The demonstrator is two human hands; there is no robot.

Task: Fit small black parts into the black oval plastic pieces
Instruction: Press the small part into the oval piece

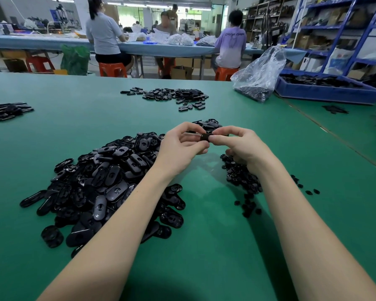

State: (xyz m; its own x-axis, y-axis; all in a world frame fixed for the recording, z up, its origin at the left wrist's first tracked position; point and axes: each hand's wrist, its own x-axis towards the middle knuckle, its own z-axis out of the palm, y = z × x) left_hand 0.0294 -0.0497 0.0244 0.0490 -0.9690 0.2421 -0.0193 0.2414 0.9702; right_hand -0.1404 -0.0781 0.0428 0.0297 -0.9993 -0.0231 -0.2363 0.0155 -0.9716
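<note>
Above the table (204, 235), beside the oval-piece heap (108, 177), left hand (182, 144) and right hand (241, 144) both pinch one oval piece (205, 137). Best practice, likely: seat insert squarely, press evenly.

Both forearms extended forward; left hand (183, 141) and right hand (242, 144) meet fingertip to fingertip, fingers curled, pinching.

Factory assembly floor: long green worktable (117, 101), seated workers (105, 33), parts shelving (326, 29).
</note>
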